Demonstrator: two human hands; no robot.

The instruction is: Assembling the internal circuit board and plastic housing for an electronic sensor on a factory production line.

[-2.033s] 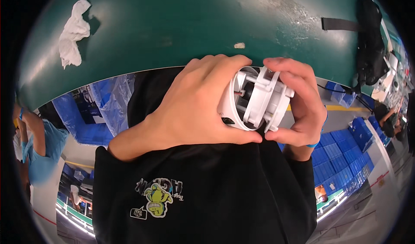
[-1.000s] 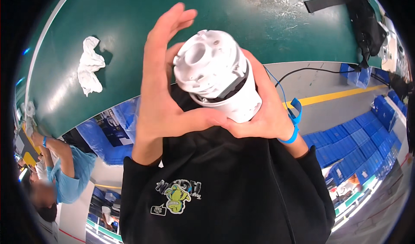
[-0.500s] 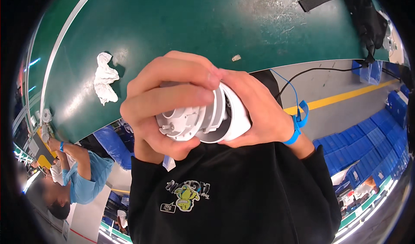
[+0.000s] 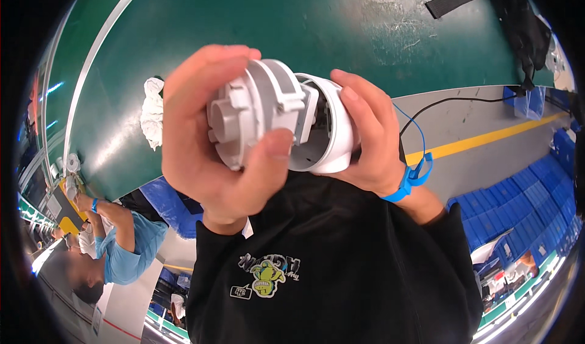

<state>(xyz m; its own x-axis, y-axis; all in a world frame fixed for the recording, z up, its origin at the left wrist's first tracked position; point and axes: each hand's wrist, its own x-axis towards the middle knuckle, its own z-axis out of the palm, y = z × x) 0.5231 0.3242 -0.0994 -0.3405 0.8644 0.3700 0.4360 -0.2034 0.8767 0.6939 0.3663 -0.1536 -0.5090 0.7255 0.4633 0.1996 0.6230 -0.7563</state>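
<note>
My left hand (image 4: 204, 167) is closed around a white plastic inner assembly (image 4: 265, 94). This part is round, with a short tube on its outer face, a grey band and small posts. To its right, my right hand (image 4: 375, 140) grips a hollow white housing (image 4: 342, 131) with a curved outer wall. The assembly's inner end sits at the housing's mouth, tilted to it, with a gap that shows the dark inside. Whether the two parts touch or are joined inside, I cannot tell. Both are held in the air above the table's near edge.
The green table (image 4: 317, 33) spreads beyond my hands. A crumpled white cloth (image 4: 152, 113) lies left, partly behind my left hand. A black strap (image 4: 457, 1) lies far right. A blue wristband (image 4: 407, 184) with a cord circles my right wrist. Another person (image 4: 131, 246) works at left.
My left hand has turned the assembly, and its thumb now lies across the near side. Assembly and housing stand farther apart. Both hands are slightly higher in view.
</note>
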